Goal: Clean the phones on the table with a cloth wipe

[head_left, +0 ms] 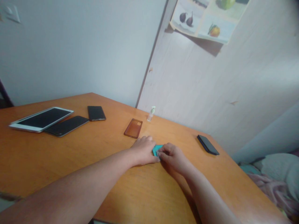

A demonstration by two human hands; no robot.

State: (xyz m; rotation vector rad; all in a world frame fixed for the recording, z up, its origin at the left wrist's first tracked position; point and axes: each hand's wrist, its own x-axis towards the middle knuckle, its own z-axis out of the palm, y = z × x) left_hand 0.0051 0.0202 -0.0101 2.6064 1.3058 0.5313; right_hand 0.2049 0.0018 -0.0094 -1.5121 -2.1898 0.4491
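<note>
Near the middle of the table, a flat teal object (156,150) lies mostly hidden between my hands, so its full outline does not show. My left hand (144,151) grips its left side, thumb toward me and fingers at the far side. My right hand (173,155) is closed in a pinch over its right part. A small pale bit shows at the right fingertips, too small to name. Just beyond my left hand lies an empty brown see-through phone case (133,128) with a camera cutout. Behind it stands a small clear pump bottle (151,114).
On the wooden table (112,183), a white tablet (44,119) overlaps a dark flat device (67,125) at left. Another dark device (96,113) lies beyond them. A dark phone-sized device (207,145) rests near the right edge. Walls border the back; bedding (280,174) lies at right.
</note>
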